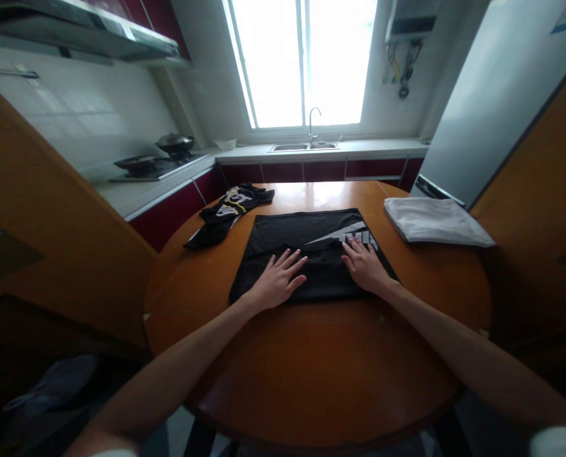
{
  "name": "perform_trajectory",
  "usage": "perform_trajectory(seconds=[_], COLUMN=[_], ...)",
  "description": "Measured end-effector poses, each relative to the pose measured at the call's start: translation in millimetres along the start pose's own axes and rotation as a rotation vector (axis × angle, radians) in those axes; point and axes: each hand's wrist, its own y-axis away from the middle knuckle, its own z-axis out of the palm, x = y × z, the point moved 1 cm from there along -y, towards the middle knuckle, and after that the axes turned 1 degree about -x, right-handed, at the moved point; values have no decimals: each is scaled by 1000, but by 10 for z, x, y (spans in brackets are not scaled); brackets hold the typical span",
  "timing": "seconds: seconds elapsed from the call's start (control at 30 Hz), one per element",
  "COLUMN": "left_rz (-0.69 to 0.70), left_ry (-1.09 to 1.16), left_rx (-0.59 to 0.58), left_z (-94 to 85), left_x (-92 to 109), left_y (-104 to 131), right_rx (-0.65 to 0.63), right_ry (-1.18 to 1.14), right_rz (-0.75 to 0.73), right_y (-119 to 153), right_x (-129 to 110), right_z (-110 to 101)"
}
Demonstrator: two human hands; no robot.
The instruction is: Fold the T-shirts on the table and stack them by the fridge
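Observation:
A black garment point(306, 228) with a grey and white print at its right side lies folded into a flat, roughly square shape on the round wooden table point(330, 374). My left hand point(277, 278) rests flat on the garment's near left part, fingers spread. On its right part, beside the print, my right hand point(364, 263) lies palm down with the fingers apart. Neither hand grips the cloth. The garment's kind is hard to make out in its folded state.
A crumpled black garment with white and yellow lettering point(237, 202) lies at the table's back left. Folded white cloth point(435, 220) sits at the right edge. Beyond are a counter with a sink point(304, 146), a stove with pans point(174, 143) and a refrigerator point(492, 95).

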Motion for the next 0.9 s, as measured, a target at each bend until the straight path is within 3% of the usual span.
perform_trajectory(seconds=[0.1,0.23,0.33,0.47,0.57,0.7,0.9], left_rz=[85,85,80,87,99,59,-220], left_ry=[13,5,3,-12,-59,-103,-109], left_rx=[-64,-97,-98,-84,-24,35,-4], left_z=[6,49,61,60,37,-7,48], left_x=[34,32,24,38,67,40,-200], left_y=[-3,-6,-9,2,27,53,48], right_rx=[-16,-165,-266,-260,-155,-14,-188], right_ry=[-63,-111,-110,-119,-103,-29,24], right_rz=[-141,-304,-323,-322,-277,-80,111], right_y=[37,101,128,116,69,-16,-95], right_x=[-183,-357,-386,-365,-285,-29,282], right_z=[-65,-74,-39,-35,-71,-83,59])
